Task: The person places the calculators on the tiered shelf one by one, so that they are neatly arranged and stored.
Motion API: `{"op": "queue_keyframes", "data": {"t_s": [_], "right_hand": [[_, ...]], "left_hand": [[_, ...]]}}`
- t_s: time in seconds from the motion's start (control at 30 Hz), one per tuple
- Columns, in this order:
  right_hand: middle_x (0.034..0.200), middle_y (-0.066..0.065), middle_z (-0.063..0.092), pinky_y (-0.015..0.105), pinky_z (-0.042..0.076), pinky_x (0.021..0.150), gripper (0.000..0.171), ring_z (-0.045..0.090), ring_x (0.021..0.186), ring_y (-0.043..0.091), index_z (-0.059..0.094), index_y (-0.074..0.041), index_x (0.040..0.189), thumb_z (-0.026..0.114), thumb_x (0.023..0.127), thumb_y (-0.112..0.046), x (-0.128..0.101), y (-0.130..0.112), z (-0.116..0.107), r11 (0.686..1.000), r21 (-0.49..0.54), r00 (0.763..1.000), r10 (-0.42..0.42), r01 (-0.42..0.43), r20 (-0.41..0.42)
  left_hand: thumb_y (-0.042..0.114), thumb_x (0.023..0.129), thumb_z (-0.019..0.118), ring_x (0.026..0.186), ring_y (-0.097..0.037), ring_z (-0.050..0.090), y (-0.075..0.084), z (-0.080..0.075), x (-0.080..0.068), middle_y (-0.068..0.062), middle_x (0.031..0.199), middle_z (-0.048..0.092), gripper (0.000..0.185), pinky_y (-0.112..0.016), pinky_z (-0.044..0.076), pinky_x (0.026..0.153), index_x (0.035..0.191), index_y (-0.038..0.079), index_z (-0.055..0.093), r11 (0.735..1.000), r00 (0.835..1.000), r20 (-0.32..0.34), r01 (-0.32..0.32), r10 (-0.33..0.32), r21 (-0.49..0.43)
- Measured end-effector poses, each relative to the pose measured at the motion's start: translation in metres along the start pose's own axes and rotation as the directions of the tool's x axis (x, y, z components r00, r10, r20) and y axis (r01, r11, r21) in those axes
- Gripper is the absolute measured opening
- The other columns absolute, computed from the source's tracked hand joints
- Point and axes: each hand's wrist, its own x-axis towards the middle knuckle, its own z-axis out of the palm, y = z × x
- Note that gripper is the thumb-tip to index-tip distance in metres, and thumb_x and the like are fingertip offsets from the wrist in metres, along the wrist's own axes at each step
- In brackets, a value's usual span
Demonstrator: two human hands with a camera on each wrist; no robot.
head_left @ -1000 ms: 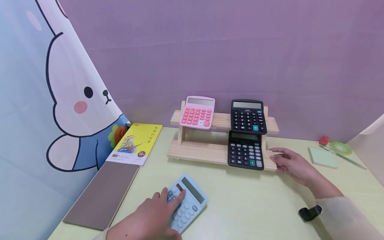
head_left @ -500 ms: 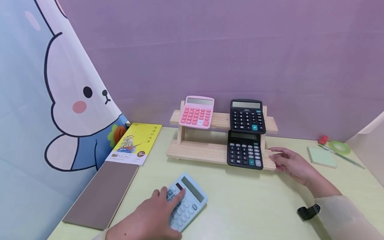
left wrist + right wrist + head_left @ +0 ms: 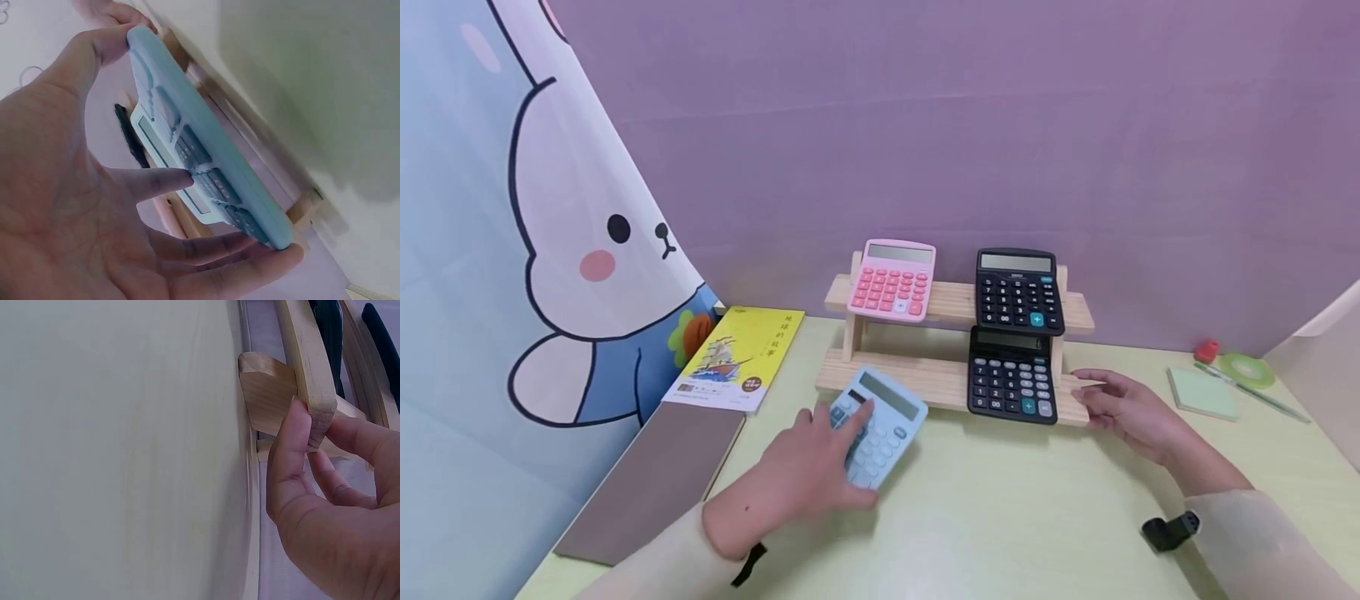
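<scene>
My left hand [image 3: 808, 467] holds a light blue calculator [image 3: 887, 425] by its edges, thumb at one side and fingers at the other. In the left wrist view the calculator [image 3: 206, 144] is tilted, one fingertip on its keys. It overlaps the front of a two-tier wooden rack [image 3: 943, 379] in the head view. My right hand [image 3: 1138, 417] pinches the right end of the rack's lower plank, seen closely as a plank end [image 3: 312, 381] in the right wrist view. A pink calculator [image 3: 892, 283] and a black calculator [image 3: 1019, 292] lean on the upper tier; another black calculator [image 3: 1011, 375] leans on the lower.
At the left lie a yellow book [image 3: 741, 354] and a brown-covered book [image 3: 651, 483]. Toward the right are a green notepad [image 3: 1202, 393], a pen [image 3: 1255, 392], a green tape roll [image 3: 1247, 371] and a small red object [image 3: 1207, 350]. A purple curtain [image 3: 955, 125] hangs behind.
My left hand has lifted the light blue calculator from the table and moved it forward to the rack's lower tier. The right hand has stayed on the plank end.
</scene>
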Motion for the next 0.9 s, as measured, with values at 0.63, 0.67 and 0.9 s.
{"op": "queue_keyframes", "data": {"t_s": [0.63,0.67,0.9], "right_hand": [[0.117,-0.006,0.061,0.027,0.062,0.084,0.064,0.063,0.093,0.009,0.03,0.002,0.162,0.058,0.111,-0.025,-0.002,0.0,0.002,1.0,0.018,1.0,0.004,-0.004,-0.004],[0.117,-0.007,0.062,0.027,0.062,0.084,0.064,0.063,0.093,0.009,0.03,0.002,0.162,0.058,0.112,-0.025,-0.002,0.0,0.002,1.0,0.019,1.0,0.003,-0.003,-0.003],[0.118,-0.005,0.06,0.026,0.063,0.084,0.064,0.063,0.094,0.007,0.03,0.002,0.163,0.058,0.112,-0.024,-0.003,-0.001,0.001,1.0,0.014,1.0,-0.004,0.004,0.002]], "left_hand": [[0.076,0.082,0.071,0.11,-0.036,0.055,0.012,-0.026,0.082,-0.031,0.144,0.054,0.112,-0.039,0.054,0.074,0.17,0.021,0.03,0.999,0.997,-0.047,0.054,-0.054,-0.007],[0.076,0.082,0.07,0.11,-0.036,0.055,0.013,-0.027,0.085,-0.032,0.144,0.054,0.112,-0.038,0.054,0.074,0.17,0.02,0.03,0.998,0.997,-0.051,0.055,-0.056,-0.003],[0.078,0.083,0.067,0.101,-0.033,0.056,0.02,-0.033,0.098,-0.031,0.137,0.057,0.113,-0.034,0.05,0.068,0.17,0.017,0.03,0.998,0.996,-0.068,0.064,-0.063,0.005]]}}
